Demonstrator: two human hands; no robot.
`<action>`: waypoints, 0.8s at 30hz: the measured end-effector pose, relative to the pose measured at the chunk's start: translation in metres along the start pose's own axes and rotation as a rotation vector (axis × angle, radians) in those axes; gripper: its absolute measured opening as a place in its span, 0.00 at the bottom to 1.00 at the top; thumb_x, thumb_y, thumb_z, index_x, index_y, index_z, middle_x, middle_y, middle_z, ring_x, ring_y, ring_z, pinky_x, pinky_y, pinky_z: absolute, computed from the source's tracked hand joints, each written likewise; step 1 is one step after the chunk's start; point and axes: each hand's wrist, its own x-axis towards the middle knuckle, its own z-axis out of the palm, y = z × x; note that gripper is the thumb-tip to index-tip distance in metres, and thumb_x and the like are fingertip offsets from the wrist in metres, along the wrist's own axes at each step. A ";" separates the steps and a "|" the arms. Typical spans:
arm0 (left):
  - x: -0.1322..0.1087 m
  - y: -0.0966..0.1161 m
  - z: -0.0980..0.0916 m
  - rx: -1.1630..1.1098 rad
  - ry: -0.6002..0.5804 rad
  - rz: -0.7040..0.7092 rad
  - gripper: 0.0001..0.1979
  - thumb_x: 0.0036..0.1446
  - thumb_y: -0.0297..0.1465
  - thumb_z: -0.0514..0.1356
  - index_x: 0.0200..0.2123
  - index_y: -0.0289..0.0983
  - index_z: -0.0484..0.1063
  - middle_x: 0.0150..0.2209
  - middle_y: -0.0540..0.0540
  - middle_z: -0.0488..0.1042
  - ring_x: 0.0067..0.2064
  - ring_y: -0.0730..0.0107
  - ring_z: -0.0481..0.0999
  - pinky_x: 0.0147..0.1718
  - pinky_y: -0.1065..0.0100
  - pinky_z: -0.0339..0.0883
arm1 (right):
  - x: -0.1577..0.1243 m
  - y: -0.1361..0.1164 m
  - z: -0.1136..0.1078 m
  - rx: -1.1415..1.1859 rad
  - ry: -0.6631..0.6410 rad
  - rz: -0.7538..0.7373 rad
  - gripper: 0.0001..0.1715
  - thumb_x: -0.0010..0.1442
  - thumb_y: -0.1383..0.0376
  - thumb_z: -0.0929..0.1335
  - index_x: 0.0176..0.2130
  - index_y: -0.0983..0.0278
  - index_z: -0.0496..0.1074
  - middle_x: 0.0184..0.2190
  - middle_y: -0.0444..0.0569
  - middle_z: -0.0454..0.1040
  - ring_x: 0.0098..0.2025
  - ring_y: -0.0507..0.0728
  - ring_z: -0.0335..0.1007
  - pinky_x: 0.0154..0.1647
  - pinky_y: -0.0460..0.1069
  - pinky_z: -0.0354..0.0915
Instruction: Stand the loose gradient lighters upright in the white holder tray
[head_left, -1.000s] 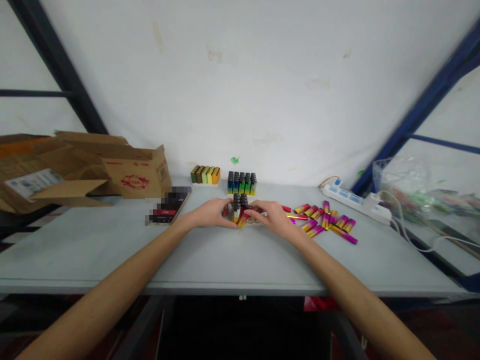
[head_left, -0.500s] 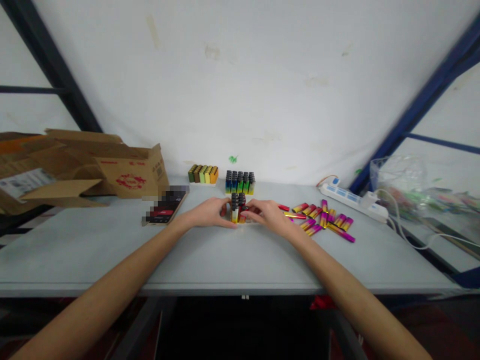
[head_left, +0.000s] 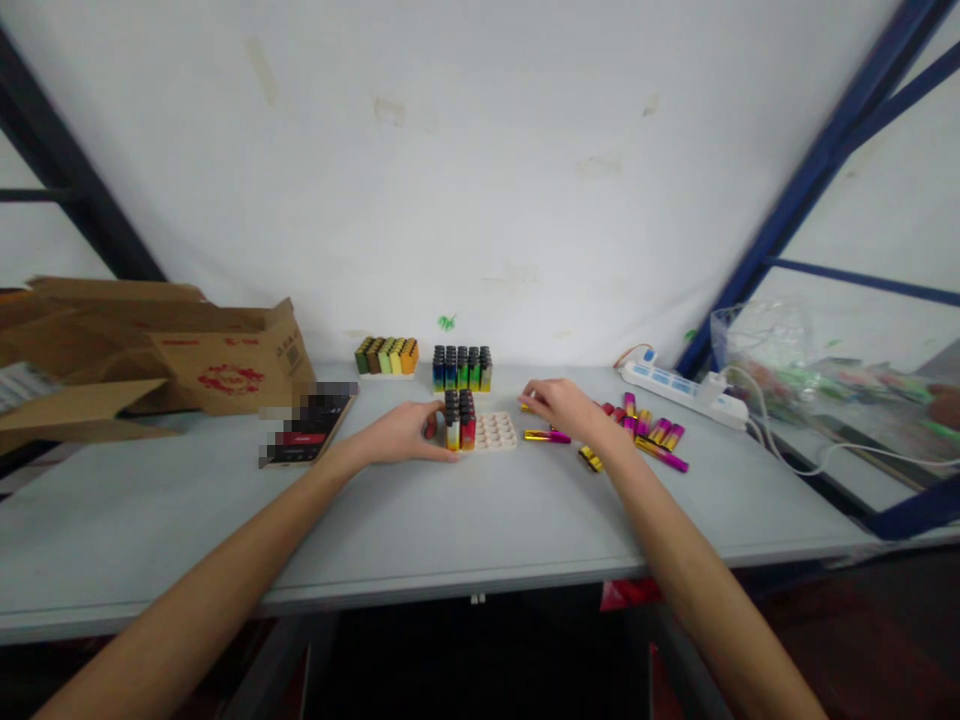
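clasping left hand [head_left: 405,432]: half-open, held upright lighters [head_left: 460,425] by one side
right hand [head_left: 559,405]: bent over a yellow-ended piece [head_left: 526,408], grip unclear
pale tray [head_left: 496,432]: showed holes

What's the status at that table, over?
Left hand cupped beside upright lighters; right hand at a mostly hidden lighter, grip unclear. Holed tray part filled; purple-gold lighter lies just right of it.
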 end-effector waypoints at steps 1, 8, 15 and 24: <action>0.000 0.001 0.000 0.000 0.001 -0.005 0.37 0.42 0.61 0.66 0.44 0.38 0.71 0.34 0.47 0.77 0.33 0.60 0.75 0.31 0.66 0.62 | -0.001 0.012 -0.005 -0.041 0.008 0.036 0.12 0.68 0.59 0.69 0.39 0.64 0.79 0.32 0.52 0.78 0.32 0.56 0.71 0.39 0.49 0.62; -0.001 0.004 -0.002 0.015 -0.016 -0.009 0.38 0.42 0.62 0.65 0.44 0.38 0.70 0.36 0.45 0.78 0.35 0.58 0.76 0.32 0.66 0.63 | -0.008 0.054 -0.008 -0.196 -0.171 0.197 0.13 0.59 0.60 0.75 0.40 0.67 0.80 0.42 0.59 0.78 0.41 0.61 0.75 0.46 0.51 0.67; 0.000 0.002 -0.001 0.024 -0.023 -0.003 0.37 0.43 0.62 0.65 0.45 0.38 0.70 0.36 0.45 0.77 0.35 0.57 0.76 0.32 0.66 0.63 | -0.005 0.051 -0.002 0.066 -0.004 0.211 0.14 0.59 0.58 0.75 0.40 0.66 0.76 0.37 0.53 0.79 0.38 0.58 0.74 0.42 0.51 0.67; 0.001 -0.002 0.002 0.021 -0.011 0.011 0.40 0.43 0.62 0.65 0.49 0.37 0.70 0.37 0.45 0.77 0.35 0.57 0.76 0.32 0.66 0.62 | 0.006 0.019 0.005 0.973 0.239 0.322 0.23 0.50 0.50 0.77 0.40 0.62 0.77 0.42 0.49 0.80 0.45 0.56 0.75 0.45 0.51 0.68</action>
